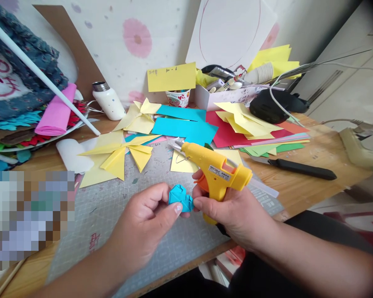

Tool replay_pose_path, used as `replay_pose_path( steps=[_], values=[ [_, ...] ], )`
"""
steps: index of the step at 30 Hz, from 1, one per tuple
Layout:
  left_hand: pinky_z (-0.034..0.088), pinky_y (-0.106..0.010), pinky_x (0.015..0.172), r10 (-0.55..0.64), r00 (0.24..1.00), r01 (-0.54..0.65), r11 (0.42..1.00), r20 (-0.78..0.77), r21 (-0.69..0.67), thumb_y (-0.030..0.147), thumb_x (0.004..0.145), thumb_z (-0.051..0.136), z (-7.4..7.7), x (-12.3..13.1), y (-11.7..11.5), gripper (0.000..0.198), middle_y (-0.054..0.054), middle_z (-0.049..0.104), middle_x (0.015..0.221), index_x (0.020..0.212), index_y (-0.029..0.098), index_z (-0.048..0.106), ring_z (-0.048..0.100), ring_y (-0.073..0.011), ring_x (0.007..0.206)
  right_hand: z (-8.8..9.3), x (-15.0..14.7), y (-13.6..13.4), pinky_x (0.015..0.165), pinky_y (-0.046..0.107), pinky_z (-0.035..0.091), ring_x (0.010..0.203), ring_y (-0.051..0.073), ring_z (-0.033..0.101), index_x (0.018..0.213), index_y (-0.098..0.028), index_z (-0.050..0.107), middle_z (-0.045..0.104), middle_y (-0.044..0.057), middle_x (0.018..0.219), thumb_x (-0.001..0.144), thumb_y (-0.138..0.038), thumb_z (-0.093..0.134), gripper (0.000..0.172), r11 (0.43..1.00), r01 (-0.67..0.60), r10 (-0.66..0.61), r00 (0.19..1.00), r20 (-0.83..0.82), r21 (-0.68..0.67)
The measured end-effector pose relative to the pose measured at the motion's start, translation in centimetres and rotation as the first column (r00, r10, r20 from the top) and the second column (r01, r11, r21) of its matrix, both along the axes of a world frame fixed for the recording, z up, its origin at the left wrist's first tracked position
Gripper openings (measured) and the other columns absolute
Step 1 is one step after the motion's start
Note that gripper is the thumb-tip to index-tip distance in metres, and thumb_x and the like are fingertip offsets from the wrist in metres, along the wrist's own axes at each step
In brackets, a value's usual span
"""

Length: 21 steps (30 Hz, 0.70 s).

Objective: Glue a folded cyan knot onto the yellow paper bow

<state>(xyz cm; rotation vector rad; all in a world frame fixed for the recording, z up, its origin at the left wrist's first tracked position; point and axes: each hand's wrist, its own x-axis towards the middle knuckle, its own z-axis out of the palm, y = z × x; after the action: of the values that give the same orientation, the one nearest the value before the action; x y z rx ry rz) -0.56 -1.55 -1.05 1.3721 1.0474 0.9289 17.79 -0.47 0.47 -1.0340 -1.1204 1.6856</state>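
My left hand [149,219] pinches a small folded blue paper heart [177,198] between thumb and fingers, above the grey cutting mat [90,215]. In my right hand [233,209] is a yellow hot glue gun [216,165], its metal nozzle pointing to the upper left, away from the heart. A clear glue stick [264,187] pokes out of its back. The thumb of my right hand is at the heart's right edge; whether it presses on it I cannot tell. Behind the hands lie blue paper strips [180,126] and a folded yellow paper shape [124,153].
On the right lies a black-handled knife [301,167], near stacked coloured paper [224,132]. A white bottle [108,101], a paper cup [178,98] and a box of tools [208,97] stand along the back. A white roll [74,155] is at the left.
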Motion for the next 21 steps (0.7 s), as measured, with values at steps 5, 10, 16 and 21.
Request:
replay_pose_path(
  steps=[5, 10, 16, 21],
  values=[
    [0.047, -0.02, 0.058, 0.02, 0.99, -0.016, 0.999, -0.137, 0.029, 0.024, 0.08, 0.058, 0.8, 0.4, 0.1, 0.011, 0.003, 0.063, 0.066, 0.07, 0.021, 0.059, 0.057, -0.0113, 0.063, 0.6, -0.4, 0.2, 0.062, 0.029, 0.047, 0.062, 0.012, 0.055, 0.094, -0.02, 0.052, 0.054, -0.004, 0.068, 0.064, -0.02, 0.062, 0.031, 0.993, 0.103, -0.112, 0.974, 0.197, 0.058],
    [0.048, -0.023, 0.056, 0.024, 0.971, -0.025, 1.0, -0.236, 0.0, 0.03, 0.077, 0.056, 1.4, 0.6, 0.1, 0.016, -0.001, 0.063, 0.064, 0.066, 0.019, 0.055, 0.056, -0.0134, 0.061, 0.8, -1.0, 0.0, 0.059, 0.028, 0.048, 0.064, 0.013, 0.057, 0.091, -0.02, 0.052, 0.054, -0.004, 0.067, 0.061, -0.015, 0.059, 0.031, 0.988, 0.148, -0.152, 0.947, 0.283, 0.036],
    [0.049, -0.023, 0.06, 0.026, 0.983, -0.032, 0.999, -0.181, -0.029, 0.029, 0.075, 0.057, 1.7, 0.8, 0.3, 0.015, 0.001, 0.062, 0.063, 0.065, 0.018, 0.054, 0.059, -0.0128, 0.063, 0.7, -0.3, -0.1, 0.055, 0.023, 0.046, 0.062, 0.01, 0.056, 0.091, -0.02, 0.052, 0.055, -0.004, 0.069, 0.066, -0.021, 0.061, 0.026, 0.994, 0.08, -0.094, 0.976, 0.195, 0.076],
    [0.047, -0.024, 0.059, -0.011, 0.984, -0.003, 0.997, -0.18, -0.075, 0.029, 0.075, 0.057, 1.9, 0.8, 0.3, 0.016, 0.0, 0.062, 0.064, 0.064, 0.018, 0.052, 0.058, -0.0138, 0.064, 0.8, -0.3, 0.0, 0.057, 0.023, 0.046, 0.06, 0.009, 0.054, 0.088, -0.021, 0.051, 0.054, -0.005, 0.066, 0.067, -0.022, 0.062, 0.023, 0.994, 0.039, -0.057, 0.98, 0.188, 0.098]
  ],
)
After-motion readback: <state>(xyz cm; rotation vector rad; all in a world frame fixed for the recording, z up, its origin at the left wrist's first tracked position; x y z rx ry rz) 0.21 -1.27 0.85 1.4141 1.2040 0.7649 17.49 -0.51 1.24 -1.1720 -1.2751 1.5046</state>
